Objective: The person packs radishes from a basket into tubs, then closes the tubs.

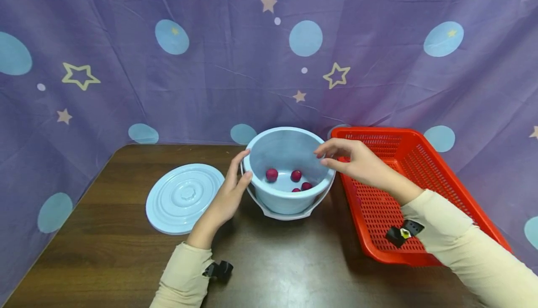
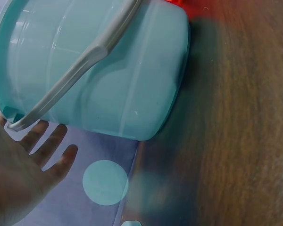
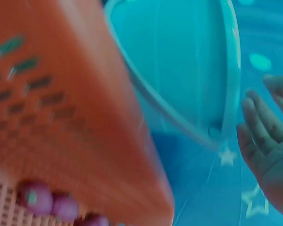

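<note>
A pale blue bucket stands mid-table, its light handle hanging down around the front. Several small round red radish-like items lie on its bottom. At the bucket's left rim, my left hand rests its thumb and forefinger; the other fingers spread straight beside the wall. My right hand is over the right rim, fingers loosely bent with a gap to the thumb, nothing between them. A red perforated basket stands to the right under my right forearm, with more round reddish items inside.
A round pale blue lid lies flat on the brown wooden table, left of the bucket. Close behind everything hangs a purple curtain with stars and dots. The basket's near left corner stands close to the bucket's right side.
</note>
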Available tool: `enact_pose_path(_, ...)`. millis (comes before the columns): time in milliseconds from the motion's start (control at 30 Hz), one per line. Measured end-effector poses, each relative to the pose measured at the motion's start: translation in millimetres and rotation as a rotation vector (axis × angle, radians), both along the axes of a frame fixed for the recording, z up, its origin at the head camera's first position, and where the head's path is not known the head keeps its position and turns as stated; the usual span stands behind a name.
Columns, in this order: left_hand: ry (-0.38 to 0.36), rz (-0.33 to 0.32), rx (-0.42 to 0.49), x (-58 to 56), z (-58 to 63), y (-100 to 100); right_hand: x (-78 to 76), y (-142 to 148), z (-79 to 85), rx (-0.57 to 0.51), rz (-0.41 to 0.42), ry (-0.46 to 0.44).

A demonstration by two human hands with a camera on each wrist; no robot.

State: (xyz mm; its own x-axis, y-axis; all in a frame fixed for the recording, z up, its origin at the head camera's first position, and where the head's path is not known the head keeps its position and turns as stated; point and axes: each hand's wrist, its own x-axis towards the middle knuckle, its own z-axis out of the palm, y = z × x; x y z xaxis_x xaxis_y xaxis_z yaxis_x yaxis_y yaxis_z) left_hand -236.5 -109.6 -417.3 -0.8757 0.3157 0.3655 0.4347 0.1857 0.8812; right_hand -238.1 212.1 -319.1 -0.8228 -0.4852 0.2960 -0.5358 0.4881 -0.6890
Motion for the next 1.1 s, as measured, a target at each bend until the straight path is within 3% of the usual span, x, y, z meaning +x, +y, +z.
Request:
enact_pose_path(233,0.004,0.0,-0.003,0.2,0.8,0,4.2,45,-3.9,-0.024,-0.02,-0.018)
enact_pose_path(400,0.002,0.0,-0.004,0.7,1.3,0,1.8,70,-17.0,0.042,-0.068,-0.001)
enact_pose_path(667,-0.007,-0.003,-0.003,1.5,0.9,-1,-8.6,94,-44.3,0.13,0.014,-0.055)
enact_pose_path(767,-0.005,-0.001,-0.002,1.4,0.3,-1,-11.8,98,-54.4,0.172,0.038,-0.114)
enact_pose_path(933,0.004,0.002,-0.003,1.1,-0.3,-2,-15.6,104,-69.2,0.197,0.127,-0.283)
enact_pose_path(1100,-0.002,0.0,-0.007,1.2,-0.8,-2,-15.3,109,-75.3,0.214,0.186,-0.388)
